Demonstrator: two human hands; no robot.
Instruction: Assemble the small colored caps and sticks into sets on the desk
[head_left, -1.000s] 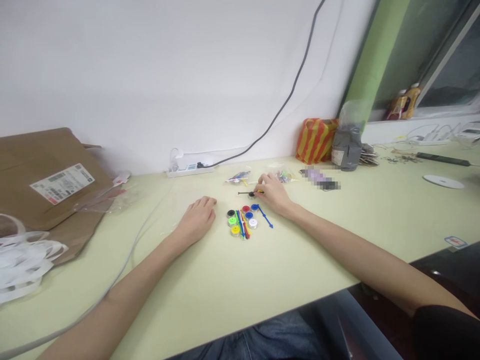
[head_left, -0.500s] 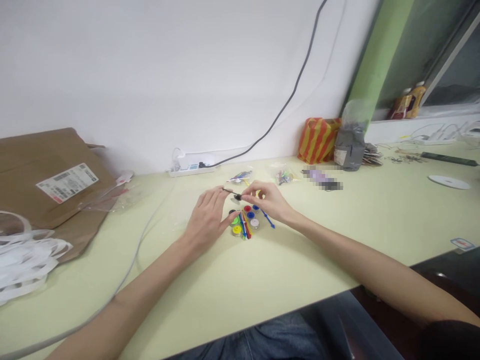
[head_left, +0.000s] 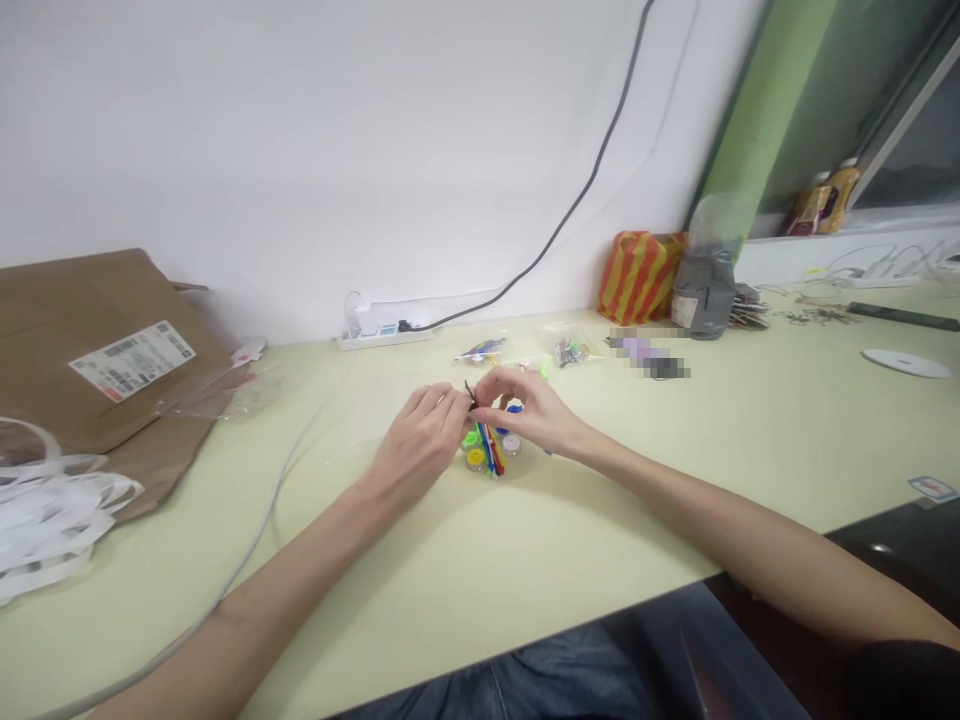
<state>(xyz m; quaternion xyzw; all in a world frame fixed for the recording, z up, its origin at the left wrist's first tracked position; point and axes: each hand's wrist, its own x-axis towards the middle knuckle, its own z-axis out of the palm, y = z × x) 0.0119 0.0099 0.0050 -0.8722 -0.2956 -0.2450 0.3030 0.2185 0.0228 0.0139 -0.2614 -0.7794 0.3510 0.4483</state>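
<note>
Pinching a small black plastic piece with a thin rod (head_left: 469, 391) between thumb and fingers of the bare right hand (head_left: 531, 409), just beyond the bundle of thin blue, red, white and yellow plastic arrows (head_left: 490, 452). Reaching the same black piece with the fingertips of the bare left hand (head_left: 424, 430), fingers bent and held together; cannot tell whether gripping it or merely touching it, with the contact hidden from view.

Just left of the bundle, a round bright-green disc (head_left: 469, 440), partly covered by the left hand, and a round yellow disc (head_left: 475, 458). Just right of the bundle, a round white disc with a clear side (head_left: 511, 444); beyond that, a blue piece (head_left: 514, 409) half hidden by the right hand.

Farther beyond the bundle, two clear plastic bags (head_left: 484, 349) of small coloured pieces, side by side. Beyond it and to the left, a white plastic power strip (head_left: 385, 341) against the wall. Well beyond it to the right, a red-and-yellow striped bag (head_left: 639, 278) and a grey pouch (head_left: 707, 295). Well to its left, a large brown package (head_left: 45, 340) and a loose heap of white ribbon (head_left: 64, 510).
</note>
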